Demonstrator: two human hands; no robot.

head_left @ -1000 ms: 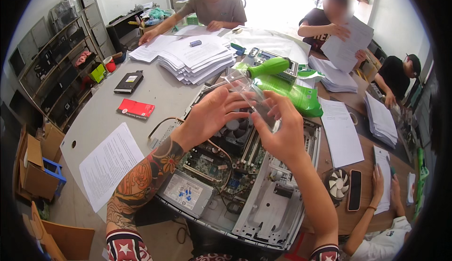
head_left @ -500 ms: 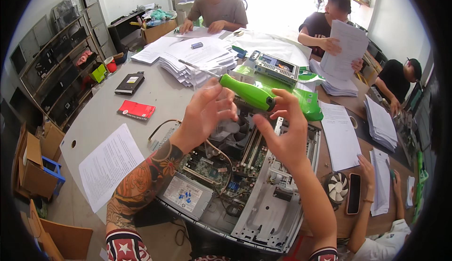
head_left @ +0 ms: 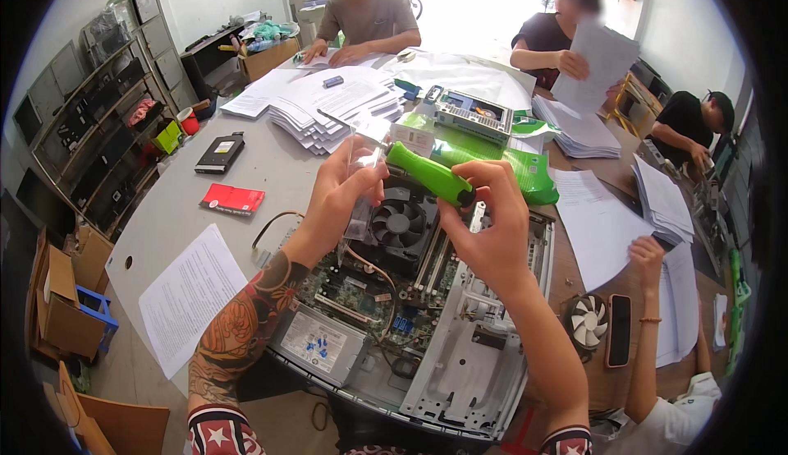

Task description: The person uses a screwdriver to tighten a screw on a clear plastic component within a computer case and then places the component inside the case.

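Observation:
My left hand [head_left: 351, 180] is closed on a clear plastic piece [head_left: 361, 209], which looks like a package. My right hand [head_left: 483, 209] pinches the rear of a green screwdriver handle [head_left: 423, 169]; its shaft points up and left, just above my left hand. Both hands are over an opened desktop computer [head_left: 468, 356], with a black cooling fan [head_left: 398, 222] between them, circuit board and power supply [head_left: 316, 340] showing.
Paper stacks [head_left: 328, 110] and a metal drive unit [head_left: 468, 114] lie beyond, a black drive [head_left: 220, 153] and red package [head_left: 232, 199] left, a spare fan [head_left: 588, 322] and phone [head_left: 620, 330] right. Several co-workers handle papers or hardware around the table, one arm [head_left: 648, 266] close at right.
The screwdriver has come out of the clear plastic, which is now lower in my left hand, the handle in my right. The near-right co-worker's hand has moved up with a sheet.

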